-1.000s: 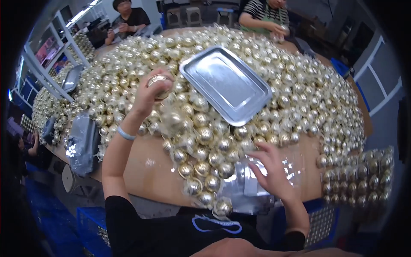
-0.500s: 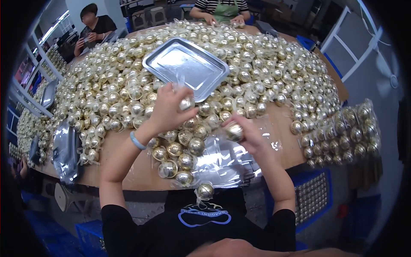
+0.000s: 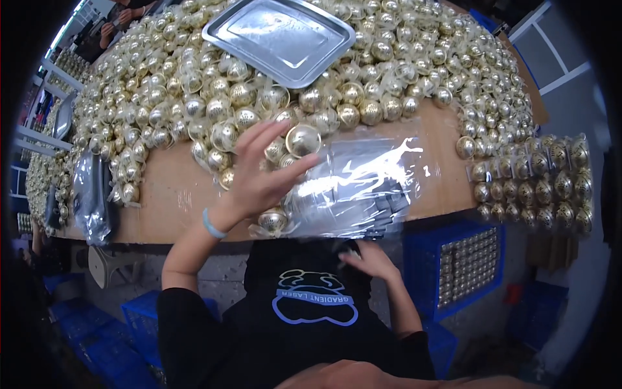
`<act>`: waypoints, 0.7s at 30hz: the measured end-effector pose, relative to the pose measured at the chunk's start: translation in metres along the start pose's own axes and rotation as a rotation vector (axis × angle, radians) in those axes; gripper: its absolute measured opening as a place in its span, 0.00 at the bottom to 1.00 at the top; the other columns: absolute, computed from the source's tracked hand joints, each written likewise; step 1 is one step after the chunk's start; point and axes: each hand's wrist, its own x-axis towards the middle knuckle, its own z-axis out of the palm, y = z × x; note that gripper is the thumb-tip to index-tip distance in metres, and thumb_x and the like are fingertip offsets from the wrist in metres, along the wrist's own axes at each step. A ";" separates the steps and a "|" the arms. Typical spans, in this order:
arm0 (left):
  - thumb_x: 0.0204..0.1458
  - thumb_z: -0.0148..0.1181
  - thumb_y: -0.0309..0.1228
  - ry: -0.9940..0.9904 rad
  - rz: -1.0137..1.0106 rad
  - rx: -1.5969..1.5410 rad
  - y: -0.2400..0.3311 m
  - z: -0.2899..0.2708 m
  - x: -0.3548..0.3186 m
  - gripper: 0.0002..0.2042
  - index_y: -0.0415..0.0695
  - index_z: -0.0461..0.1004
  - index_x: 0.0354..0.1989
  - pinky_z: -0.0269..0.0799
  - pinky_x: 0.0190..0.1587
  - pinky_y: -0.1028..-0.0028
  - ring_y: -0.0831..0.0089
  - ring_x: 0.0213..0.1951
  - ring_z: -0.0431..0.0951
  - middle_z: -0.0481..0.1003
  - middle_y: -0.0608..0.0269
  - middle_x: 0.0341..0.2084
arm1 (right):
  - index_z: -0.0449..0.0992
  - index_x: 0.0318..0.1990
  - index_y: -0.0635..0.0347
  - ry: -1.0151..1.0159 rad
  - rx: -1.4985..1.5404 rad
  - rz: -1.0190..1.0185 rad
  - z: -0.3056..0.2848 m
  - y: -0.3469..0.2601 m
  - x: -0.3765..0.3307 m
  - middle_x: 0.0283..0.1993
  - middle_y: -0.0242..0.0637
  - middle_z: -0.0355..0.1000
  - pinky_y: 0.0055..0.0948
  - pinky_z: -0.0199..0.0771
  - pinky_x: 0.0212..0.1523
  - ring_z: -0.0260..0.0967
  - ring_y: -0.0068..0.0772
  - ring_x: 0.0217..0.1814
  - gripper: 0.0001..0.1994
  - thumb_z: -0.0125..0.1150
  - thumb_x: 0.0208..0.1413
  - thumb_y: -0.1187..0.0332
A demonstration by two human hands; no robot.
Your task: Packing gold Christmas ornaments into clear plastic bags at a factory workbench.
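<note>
My left hand (image 3: 259,175), with a pale blue band at the wrist, is over the near part of a pile of gold balls. Its fingers are spread, thumb and fingers on either side of a shiny gold ball (image 3: 303,141); I cannot see a firm grip on it. Another gold ball (image 3: 272,220) in clear film lies below that hand, near the table edge. My right hand (image 3: 372,260) is low, just off the table's near edge in front of my black shirt. Blur and the dark background hide what its fingertips hold, if anything. Clear plastic bags (image 3: 363,181) lie flat between the hands.
A metal tray (image 3: 278,39) rests on the wrapped balls. Bagged balls in rows (image 3: 538,178) stand at the table's right end. A blue crate (image 3: 466,266) with balls is below on the right. Dark plastic packs (image 3: 91,194) lie left. Another person's hands (image 3: 116,23) are far left.
The view has tipped down toward me. My right hand has left the table top, and the ball it held is not seen in it. My left fingers have spread; the ball at the table's edge is gone from there.
</note>
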 end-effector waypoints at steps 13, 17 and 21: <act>0.42 0.75 0.28 -0.103 -0.100 -0.577 0.125 0.029 -0.101 0.19 0.40 0.76 0.43 0.74 0.34 0.68 0.60 0.33 0.78 0.76 0.56 0.35 | 0.70 0.59 0.65 -0.349 1.582 0.115 0.025 0.015 -0.039 0.60 0.43 0.68 0.40 0.73 0.60 0.69 0.33 0.60 0.22 0.64 0.60 0.65; 0.56 0.60 0.31 -0.604 0.113 -0.583 0.126 0.072 -0.151 0.07 0.41 0.75 0.36 0.74 0.36 0.62 0.58 0.37 0.78 0.76 0.53 0.35 | 0.66 0.62 0.63 0.057 1.197 -0.032 0.001 0.011 -0.086 0.52 0.37 0.69 0.40 0.75 0.57 0.71 0.37 0.56 0.29 0.68 0.52 0.73; 0.59 0.58 0.43 -1.043 -0.563 -0.244 0.116 0.084 -0.181 0.18 0.44 0.71 0.51 0.76 0.42 0.56 0.45 0.42 0.78 0.76 0.45 0.39 | 0.67 0.55 0.61 0.415 1.063 0.042 -0.028 0.012 -0.115 0.46 0.35 0.69 0.29 0.77 0.47 0.74 0.31 0.49 0.24 0.68 0.51 0.72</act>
